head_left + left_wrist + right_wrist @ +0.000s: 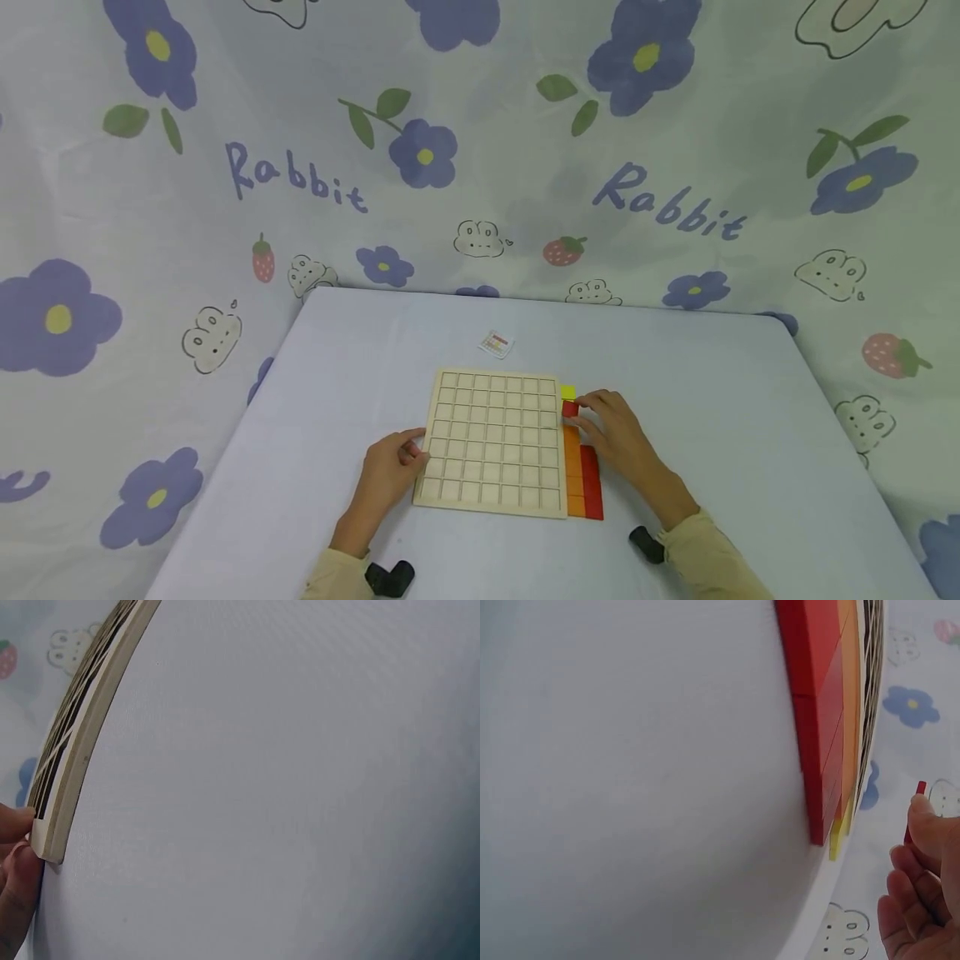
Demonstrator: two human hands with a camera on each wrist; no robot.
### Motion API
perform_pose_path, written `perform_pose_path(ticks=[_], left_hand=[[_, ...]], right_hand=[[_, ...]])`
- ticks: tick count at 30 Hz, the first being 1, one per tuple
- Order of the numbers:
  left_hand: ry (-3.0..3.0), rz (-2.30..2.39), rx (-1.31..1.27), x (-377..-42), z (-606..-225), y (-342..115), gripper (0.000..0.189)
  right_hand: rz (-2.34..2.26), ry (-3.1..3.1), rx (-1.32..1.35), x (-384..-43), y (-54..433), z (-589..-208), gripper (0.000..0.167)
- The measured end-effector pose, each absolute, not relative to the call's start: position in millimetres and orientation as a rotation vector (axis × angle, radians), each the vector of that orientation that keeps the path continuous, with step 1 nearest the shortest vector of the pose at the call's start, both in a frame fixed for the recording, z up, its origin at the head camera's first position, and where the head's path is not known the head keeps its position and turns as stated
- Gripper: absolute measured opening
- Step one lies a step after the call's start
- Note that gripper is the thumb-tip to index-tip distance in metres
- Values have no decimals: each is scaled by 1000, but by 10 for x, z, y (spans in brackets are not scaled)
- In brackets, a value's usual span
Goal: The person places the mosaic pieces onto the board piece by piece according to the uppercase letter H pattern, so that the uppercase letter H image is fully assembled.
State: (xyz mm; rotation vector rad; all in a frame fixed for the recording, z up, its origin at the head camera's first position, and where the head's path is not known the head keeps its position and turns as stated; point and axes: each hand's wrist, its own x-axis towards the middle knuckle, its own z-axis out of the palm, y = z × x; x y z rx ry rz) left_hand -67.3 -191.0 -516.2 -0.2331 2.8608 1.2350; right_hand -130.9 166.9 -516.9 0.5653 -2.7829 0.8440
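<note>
Here, red tile (921, 787) pinched by right hand (618, 435), long axis near-parallel to board (495, 442) side pinched by left hand (390, 473).

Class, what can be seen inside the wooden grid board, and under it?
Inside the wooden grid board are only empty squares; whatever lies beneath it is covered.

The left hand (19, 883) pinches the gridded board (73, 766) (pale-edged) near one corner.

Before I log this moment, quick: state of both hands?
Left hand: gripping the square wooden grid board at one side.
Right hand: pinching a thin red piece.
</note>
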Motion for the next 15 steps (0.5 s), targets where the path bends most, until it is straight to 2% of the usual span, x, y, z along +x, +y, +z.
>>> perform_pose_path(ticks=[15], left_hand=[[2840,1247,-254,-655,-5139,-1909,37]], right_hand=[[865,-2810,654,-1505,1309,-5065,34]])
